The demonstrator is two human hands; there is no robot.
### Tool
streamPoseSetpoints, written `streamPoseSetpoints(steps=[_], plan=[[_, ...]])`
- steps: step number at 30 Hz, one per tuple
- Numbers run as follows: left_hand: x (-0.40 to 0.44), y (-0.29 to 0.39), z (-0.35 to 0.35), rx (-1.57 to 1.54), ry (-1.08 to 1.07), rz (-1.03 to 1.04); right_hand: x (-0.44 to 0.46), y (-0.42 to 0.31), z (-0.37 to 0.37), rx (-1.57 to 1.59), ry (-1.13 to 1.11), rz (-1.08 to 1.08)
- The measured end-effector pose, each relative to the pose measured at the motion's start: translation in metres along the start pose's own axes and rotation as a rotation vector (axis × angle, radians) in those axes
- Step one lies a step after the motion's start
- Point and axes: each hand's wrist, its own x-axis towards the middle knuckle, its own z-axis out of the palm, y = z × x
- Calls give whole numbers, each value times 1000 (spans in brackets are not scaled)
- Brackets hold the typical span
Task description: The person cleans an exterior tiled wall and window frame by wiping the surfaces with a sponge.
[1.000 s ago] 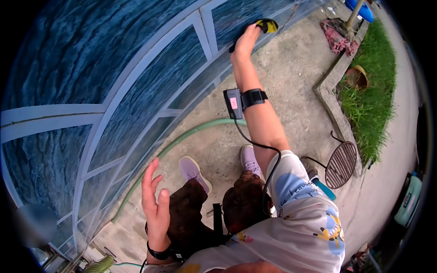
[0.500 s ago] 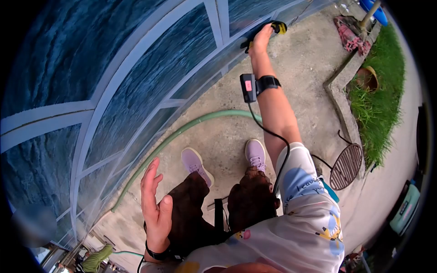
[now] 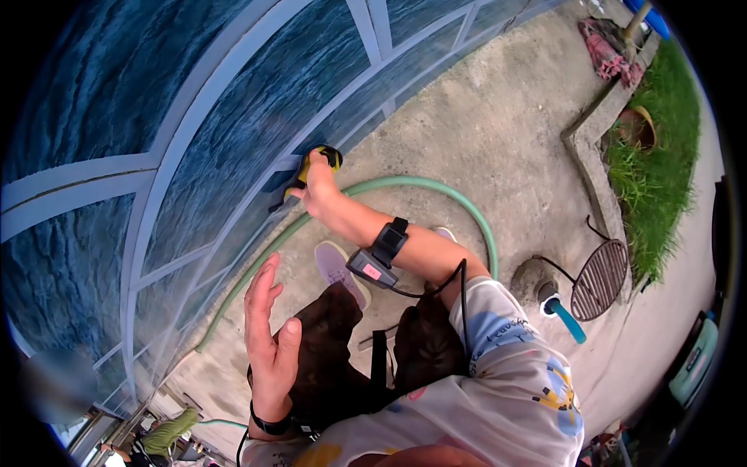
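My right hand [image 3: 317, 187] grips a yellow-and-black handheld tool [image 3: 331, 158] against the lower part of a blue glass panel wall [image 3: 272, 93]. A black edge of the tool lies along the glass; its exact kind is partly hidden by my fingers. My left hand [image 3: 271, 342] is raised in front of my left leg with the fingers stretched and the thumb apart, holding nothing. Pale metal frame bars [image 3: 148, 183] divide the panels.
A green hose [image 3: 405, 181] curves over the concrete floor [image 3: 482, 117] around my feet. To the right are a round metal grate [image 3: 599, 280], a blue pipe [image 3: 568, 321], a concrete curb [image 3: 587, 156] and grass [image 3: 661, 156]. A person in green [image 3: 167, 436] is at lower left.
My right hand has swept the tool along the glass, from the upper middle down and left, closer to my body. My left hand has stayed nearly still.
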Motion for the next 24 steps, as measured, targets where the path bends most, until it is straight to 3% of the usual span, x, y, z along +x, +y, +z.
streamPoseSetpoints(steps=[2, 5, 8, 9, 10, 12, 14, 16, 19, 20, 21, 24], plan=[[1, 0, 0, 16, 8, -8, 10, -12, 1, 196, -103, 217], [-3, 0, -4, 32, 21, -23, 21, -56, -13, 251, -181, -26], [-3, 2, -4, 10, 18, -14, 38, -107, -16, 226, -108, -681], [-4, 3, -5, -7, 22, -1, 29, -115, -12, 112, -159, -848], [-5, 3, -6, 1, 21, -7, 45, -110, -9, -183, -91, -1163], [-2, 2, -6, 7, -36, -1, 22, -64, -7, -661, 94, -1225], [-1, 3, -3, -1, -43, 13, 15, 2, -20, -853, -18, -1252], [0, 7, -2, -23, -7, -26, -11, 21, -28, -837, -264, -1197], [-1, 4, -1, -23, -2, -20, 2, -6, -24, -739, -208, -1192], [-2, 3, -1, -30, 5, -24, 11, -24, -20, -668, -99, -1053], [-2, 3, -1, -30, -3, -18, 15, -57, -13, -646, 59, -1107], [-3, 5, -1, -41, 1, -16, 43, -146, -22, -572, 108, -1168]])
